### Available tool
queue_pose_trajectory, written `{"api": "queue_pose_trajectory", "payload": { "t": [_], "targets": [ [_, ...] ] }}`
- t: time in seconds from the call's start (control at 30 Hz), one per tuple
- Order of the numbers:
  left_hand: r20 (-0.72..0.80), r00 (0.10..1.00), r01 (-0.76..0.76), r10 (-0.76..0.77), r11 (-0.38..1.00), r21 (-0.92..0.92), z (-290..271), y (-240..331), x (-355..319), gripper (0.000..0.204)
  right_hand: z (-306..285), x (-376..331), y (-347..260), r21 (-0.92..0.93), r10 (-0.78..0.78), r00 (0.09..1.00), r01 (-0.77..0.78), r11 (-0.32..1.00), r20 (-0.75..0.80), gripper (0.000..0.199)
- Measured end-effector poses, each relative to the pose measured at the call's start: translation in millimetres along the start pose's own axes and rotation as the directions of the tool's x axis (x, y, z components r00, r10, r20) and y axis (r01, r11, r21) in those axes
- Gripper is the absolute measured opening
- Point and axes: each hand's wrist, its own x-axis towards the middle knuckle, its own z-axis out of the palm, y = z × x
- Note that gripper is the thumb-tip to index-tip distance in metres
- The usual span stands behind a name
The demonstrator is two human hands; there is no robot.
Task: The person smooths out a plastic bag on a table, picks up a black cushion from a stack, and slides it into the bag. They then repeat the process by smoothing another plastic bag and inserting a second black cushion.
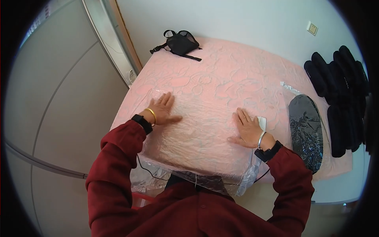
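Both palms flatten a clear plastic bag on the pink-covered desk.

Left hand [162, 110] and right hand [248, 129], fingers spread, press opposite ends of the plastic bag [197, 134], holding it smooth on the desk [237, 75]; its near edge overhangs.

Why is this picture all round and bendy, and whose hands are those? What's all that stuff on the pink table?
The picture comes from a small camera worn on a person's head, looking down. Its lens sees very wide, so straight edges bend near the rim. There is no machine here, just a person in dark red sleeves using bare hands.

The left hand and the right hand both lie flat, fingers spread, on a big clear plastic sheet. They press on it; neither hand has a grip on anything. The sheet lies on a table with a pink patterned cloth.

A small white thing sits right beside the right hand. Further right lies a dark oval piece in clear wrapping, and past it a row of black pieces. At the far edge sits a black strappy thing.
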Motion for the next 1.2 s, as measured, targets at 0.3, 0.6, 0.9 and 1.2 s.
{"api": "queue_pose_trajectory", "payload": {
  "t": [0.3, 0.6, 0.9, 1.2],
  "targets": [
    [-0.091, 0.963, 0.253, -0.252, 0.967, 0.0, 2.6, -69.0, -15.5, 0.103, -10.7, 3.6, -6.6, 0.011, 0.103, 0.994, -0.103, 0.995, 0.038, 0.104],
    [-0.395, 0.89, 0.171, -0.228, 0.97, -0.175, 26.9, -101.8, -47.0, 0.073, 11.2, -24.8, -3.9, 0.121, 0.061, 0.91, -0.012, 0.993, -0.41, 0.072],
    [-0.175, 0.788, 0.048, -0.59, 0.344, -0.938, 17.8, -132.8, -61.3, 0.021, -7.1, -89.9, -105.2, 0.18, -0.362, 0.791, 0.499, 0.848, -0.493, 0.07],
    [0.017, 0.746, -0.143, -0.666, -0.185, -0.972, 40.9, -127.8, -110.5, 0.013, -13.3, -74.8, -99.5, -0.002, -0.307, 0.746, 0.38, 0.925, -0.591, 0.072]
  ]
}}
